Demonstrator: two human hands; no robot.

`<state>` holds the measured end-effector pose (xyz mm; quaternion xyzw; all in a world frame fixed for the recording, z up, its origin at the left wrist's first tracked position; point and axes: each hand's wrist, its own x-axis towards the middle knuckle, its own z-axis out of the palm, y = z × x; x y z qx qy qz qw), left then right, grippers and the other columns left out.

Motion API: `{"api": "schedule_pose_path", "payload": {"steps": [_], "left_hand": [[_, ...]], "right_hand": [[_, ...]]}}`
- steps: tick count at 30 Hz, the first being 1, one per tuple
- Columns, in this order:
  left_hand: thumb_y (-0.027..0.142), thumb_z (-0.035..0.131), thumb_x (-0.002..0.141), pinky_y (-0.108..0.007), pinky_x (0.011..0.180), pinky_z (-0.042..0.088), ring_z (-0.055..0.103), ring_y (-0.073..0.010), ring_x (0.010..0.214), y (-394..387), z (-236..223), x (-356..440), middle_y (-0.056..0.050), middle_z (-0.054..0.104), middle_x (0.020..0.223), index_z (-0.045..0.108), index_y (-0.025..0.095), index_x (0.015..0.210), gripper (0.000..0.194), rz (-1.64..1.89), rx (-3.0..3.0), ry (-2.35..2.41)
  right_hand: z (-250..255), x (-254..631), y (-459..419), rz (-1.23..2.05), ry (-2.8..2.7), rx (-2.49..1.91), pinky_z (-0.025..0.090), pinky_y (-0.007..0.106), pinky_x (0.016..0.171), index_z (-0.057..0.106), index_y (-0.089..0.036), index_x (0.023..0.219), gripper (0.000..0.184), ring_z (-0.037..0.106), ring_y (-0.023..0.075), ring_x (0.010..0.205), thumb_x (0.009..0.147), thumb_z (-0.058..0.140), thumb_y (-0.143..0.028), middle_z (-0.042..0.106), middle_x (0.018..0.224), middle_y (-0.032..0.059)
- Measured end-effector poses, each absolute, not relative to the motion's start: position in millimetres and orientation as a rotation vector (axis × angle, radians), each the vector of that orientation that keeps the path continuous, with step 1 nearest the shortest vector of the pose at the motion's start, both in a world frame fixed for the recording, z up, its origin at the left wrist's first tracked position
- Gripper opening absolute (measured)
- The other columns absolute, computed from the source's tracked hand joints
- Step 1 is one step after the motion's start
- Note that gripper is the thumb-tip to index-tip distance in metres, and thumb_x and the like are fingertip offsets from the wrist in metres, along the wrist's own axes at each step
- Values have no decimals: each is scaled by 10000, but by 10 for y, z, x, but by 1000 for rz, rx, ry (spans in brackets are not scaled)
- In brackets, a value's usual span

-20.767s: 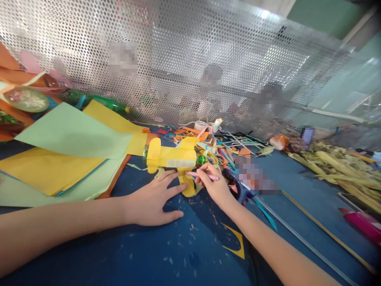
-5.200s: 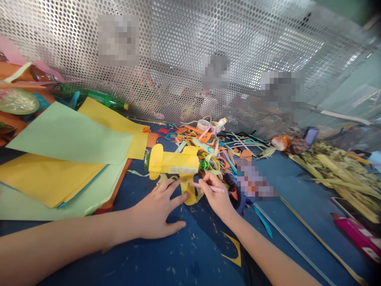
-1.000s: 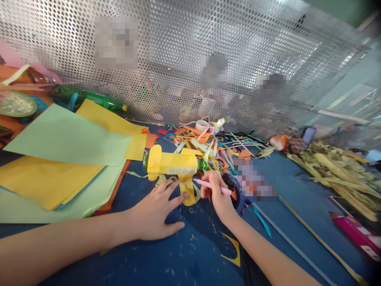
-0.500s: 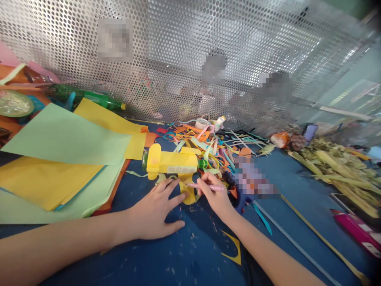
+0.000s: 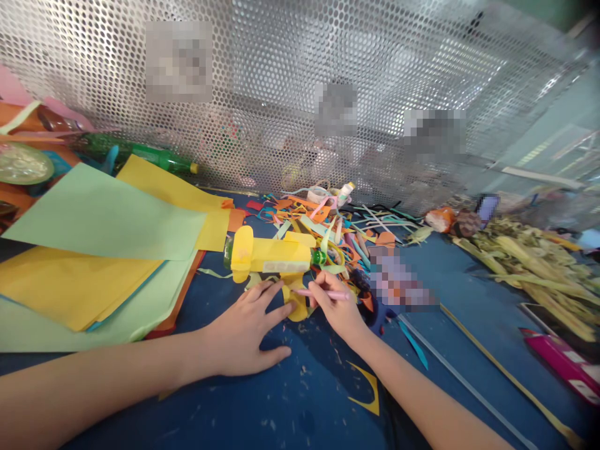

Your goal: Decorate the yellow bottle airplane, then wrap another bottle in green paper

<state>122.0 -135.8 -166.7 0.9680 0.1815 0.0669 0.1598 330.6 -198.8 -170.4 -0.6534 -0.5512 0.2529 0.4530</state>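
Observation:
My left hand point(image 5: 250, 328) lies with fingers spread on the blue table, its fingertips pressing the left side of a small yellow paper piece point(image 5: 296, 307). Pinched in my right hand point(image 5: 340, 310) is a slim pink pen point(image 5: 323, 294), whose tip points left onto that piece. Just beyond both hands a green bottle point(image 5: 319, 257) rests on its side, with its neck to the right. Yellow paper point(image 5: 281, 252) wraps most of the bottle, and rounded yellow flaps stick out from it. Part of the small yellow piece is hidden by my fingers.
Large green paper sheets point(image 5: 107, 215) and yellow ones overlap at left. Colourful paper scraps point(image 5: 323, 219) pile up behind the bottle. Dried husks point(image 5: 539, 256) and a magenta packet point(image 5: 565, 365) lie at right. A perforated metal panel point(image 5: 272, 75) closes the back. A yellow offcut point(image 5: 370, 390) lies in front.
My right hand and the pen have shifted very slightly, with the pen's rear end a little further left. My left hand, the bottle and the papers stay in place.

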Motion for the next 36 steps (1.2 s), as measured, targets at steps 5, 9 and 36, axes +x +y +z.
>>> {"api": "schedule_pose_path", "payload": {"steps": [5, 9, 36], "left_hand": [[570, 509, 825, -564, 1052, 302, 234, -385, 1353, -1362, -1668, 1210, -140, 264, 1494, 404, 260, 1383, 647, 200, 2764, 523], [576, 508, 823, -562, 1062, 289, 222, -388, 1358, -1358, -1674, 1212, -139, 255, 1500, 403, 255, 1385, 655, 199, 2759, 525], [562, 527, 817, -571, 1051, 304, 232, -389, 1353, -1363, -1658, 1217, -134, 267, 1494, 421, 250, 1373, 646, 214, 2753, 518]], "right_hand": [[-1689, 3308, -1979, 619, -1381, -1633, 447, 216, 579, 430, -225, 663, 239, 543, 110, 501, 877, 501, -306, 537, 530, -56], [-1691, 3310, -1976, 616, -1387, -1641, 447, 218, 577, 426, -226, 658, 244, 547, 112, 499, 879, 497, -301, 535, 529, -57], [-1696, 3309, -1976, 632, -1362, -1633, 422, 237, 557, 419, -229, 658, 245, 514, 119, 497, 875, 499, -312, 524, 530, -53]]}}
